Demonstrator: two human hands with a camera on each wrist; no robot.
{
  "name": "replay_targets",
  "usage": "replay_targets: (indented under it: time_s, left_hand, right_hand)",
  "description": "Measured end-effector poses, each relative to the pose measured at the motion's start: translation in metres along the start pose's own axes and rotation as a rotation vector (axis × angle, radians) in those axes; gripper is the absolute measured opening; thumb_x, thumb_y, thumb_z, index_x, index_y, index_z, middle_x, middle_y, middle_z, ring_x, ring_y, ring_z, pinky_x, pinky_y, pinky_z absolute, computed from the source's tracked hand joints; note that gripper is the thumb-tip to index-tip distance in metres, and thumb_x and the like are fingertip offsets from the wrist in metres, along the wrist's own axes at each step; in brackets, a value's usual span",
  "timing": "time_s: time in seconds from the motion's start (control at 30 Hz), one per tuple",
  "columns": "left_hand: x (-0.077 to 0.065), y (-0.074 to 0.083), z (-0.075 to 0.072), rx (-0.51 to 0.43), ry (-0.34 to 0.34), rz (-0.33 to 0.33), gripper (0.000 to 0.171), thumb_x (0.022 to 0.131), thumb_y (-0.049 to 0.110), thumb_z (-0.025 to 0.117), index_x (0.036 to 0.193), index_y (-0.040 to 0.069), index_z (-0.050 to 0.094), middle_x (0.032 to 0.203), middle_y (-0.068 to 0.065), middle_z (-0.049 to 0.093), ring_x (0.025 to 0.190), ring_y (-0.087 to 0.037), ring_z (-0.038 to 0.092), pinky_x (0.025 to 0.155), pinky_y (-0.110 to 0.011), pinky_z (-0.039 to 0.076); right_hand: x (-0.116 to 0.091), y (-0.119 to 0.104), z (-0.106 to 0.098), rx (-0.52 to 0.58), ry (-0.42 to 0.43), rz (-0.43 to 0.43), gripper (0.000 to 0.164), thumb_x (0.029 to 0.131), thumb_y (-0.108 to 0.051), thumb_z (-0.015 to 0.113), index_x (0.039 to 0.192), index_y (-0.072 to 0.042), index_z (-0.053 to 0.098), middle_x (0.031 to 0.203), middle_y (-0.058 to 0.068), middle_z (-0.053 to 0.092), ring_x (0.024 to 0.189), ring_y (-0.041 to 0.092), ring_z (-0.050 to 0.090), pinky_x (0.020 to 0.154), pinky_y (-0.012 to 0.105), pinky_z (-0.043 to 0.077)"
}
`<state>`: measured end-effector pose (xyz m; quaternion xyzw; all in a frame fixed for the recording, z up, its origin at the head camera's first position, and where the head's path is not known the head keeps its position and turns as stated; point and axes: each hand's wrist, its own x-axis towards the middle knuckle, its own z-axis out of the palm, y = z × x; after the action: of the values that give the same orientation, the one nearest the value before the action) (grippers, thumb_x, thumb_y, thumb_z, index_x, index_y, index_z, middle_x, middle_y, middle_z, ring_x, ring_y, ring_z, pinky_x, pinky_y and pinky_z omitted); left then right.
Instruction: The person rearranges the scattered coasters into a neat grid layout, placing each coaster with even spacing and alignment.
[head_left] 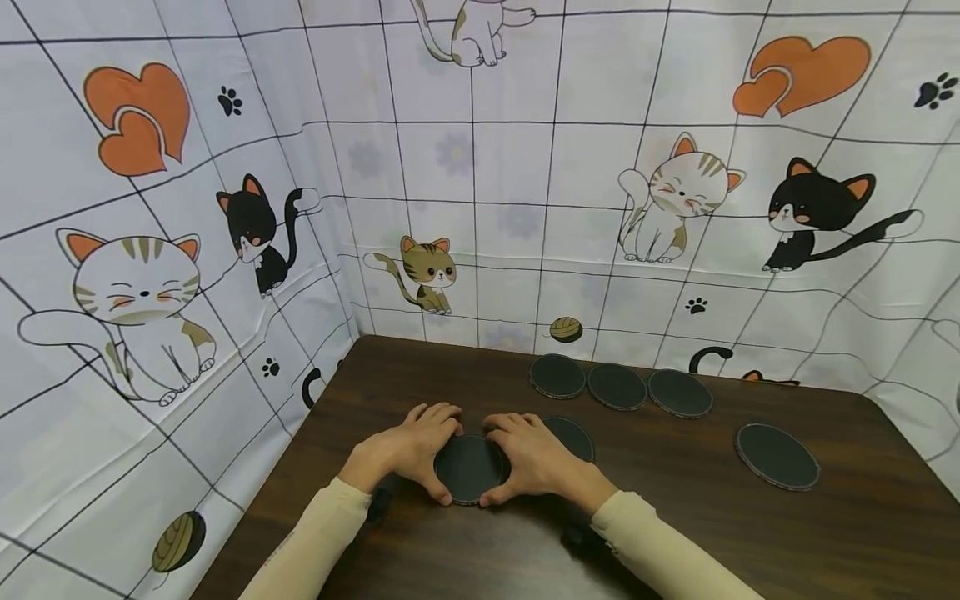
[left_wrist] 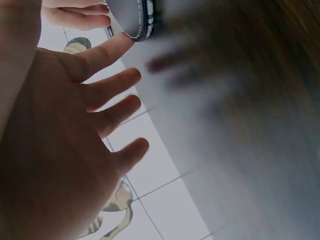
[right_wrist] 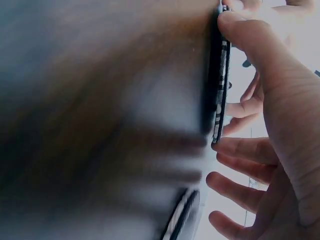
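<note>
Your left hand (head_left: 411,450) and right hand (head_left: 538,458) are clamped on opposite edges of one dark disc (head_left: 471,471), toward the table's (head_left: 675,525) left side; five other discs (head_left: 617,387) lie farther right.

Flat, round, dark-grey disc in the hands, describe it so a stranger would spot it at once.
Below the white cat-print backdrop stands a dark-brown wood-look table. Left of its middle, the person's bare left hand and right hand flank a flat, round, dark-grey disc. Unlike the five similar discs, it is held between both hands.
</note>
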<state>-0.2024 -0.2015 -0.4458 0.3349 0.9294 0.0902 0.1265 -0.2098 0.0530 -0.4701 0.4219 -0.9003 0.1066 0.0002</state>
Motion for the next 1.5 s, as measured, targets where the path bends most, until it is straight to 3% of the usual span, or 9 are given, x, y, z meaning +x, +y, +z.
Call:
replay_targets:
  time_s: [0.27,0.43,0.6,0.8,1.0,1.23,1.5]
  left_hand:
    - [0.023,0.007,-0.002,-0.074,0.059,0.149,0.091,0.073,0.061,0.086,0.14,0.011,0.05,0.155,-0.014,0.034,0.146,-0.031,0.026,0.117,-0.06,0.014]
    - [0.049,0.02,-0.006,-0.063,0.111,0.24,0.091,0.075,0.063,0.083,0.142,0.011,0.049,0.153,-0.012,0.037,0.142,-0.028,0.031,0.117,-0.056,0.017]
    - [0.081,0.043,-0.006,-0.068,0.112,0.311,0.091,0.077,0.063,0.081,0.144,0.01,0.049,0.15,-0.008,0.041,0.142,-0.025,0.032,0.118,-0.052,0.019]
    - [0.124,0.071,-0.003,-0.07,0.06,0.357,0.088,0.08,0.062,0.079,0.146,0.015,0.046,0.149,-0.002,0.043,0.143,-0.022,0.031,0.118,-0.049,0.019]
    - [0.165,0.098,0.0,0.016,0.042,0.397,0.089,0.078,0.067,0.078,0.145,0.016,0.047,0.147,0.001,0.045,0.141,-0.019,0.034,0.118,-0.047,0.02]
    - [0.188,0.116,0.006,0.046,0.004,0.406,0.09,0.079,0.07,0.075,0.146,0.017,0.047,0.148,0.001,0.044,0.141,-0.019,0.036,0.117,-0.047,0.022]
    - [0.206,0.131,0.01,0.09,-0.012,0.381,0.093,0.078,0.075,0.072,0.146,0.017,0.046,0.149,0.002,0.042,0.141,-0.018,0.034,0.117,-0.049,0.023]
  right_hand:
    - [-0.029,0.018,-0.013,0.069,0.059,0.045,0.094,0.073,-0.082,0.07,0.135,-0.01,0.063,0.145,0.005,0.051,0.133,0.026,0.047,0.109,0.053,0.034]
    - [-0.055,0.036,-0.027,0.073,0.126,0.083,0.097,0.072,-0.083,0.07,0.135,-0.009,0.063,0.143,0.005,0.053,0.132,0.027,0.048,0.108,0.054,0.034]
    - [-0.09,0.055,-0.037,0.091,0.157,0.133,0.098,0.072,-0.083,0.07,0.134,-0.007,0.064,0.14,0.007,0.056,0.13,0.028,0.051,0.107,0.056,0.035]
    - [-0.129,0.079,-0.046,0.103,0.15,0.211,0.097,0.074,-0.081,0.071,0.134,-0.004,0.064,0.139,0.009,0.057,0.129,0.03,0.052,0.107,0.057,0.035]
    - [-0.163,0.099,-0.053,0.107,0.166,0.262,0.097,0.074,-0.078,0.073,0.133,-0.002,0.064,0.139,0.01,0.057,0.125,0.032,0.054,0.104,0.059,0.039]
    - [-0.184,0.116,-0.05,0.159,0.159,0.278,0.093,0.075,-0.074,0.076,0.133,-0.002,0.064,0.138,0.012,0.056,0.121,0.038,0.056,0.098,0.064,0.041]
    - [-0.196,0.134,-0.052,0.24,0.113,0.302,0.093,0.074,-0.069,0.08,0.135,-0.001,0.061,0.14,0.012,0.054,0.123,0.039,0.054,0.097,0.059,0.045]
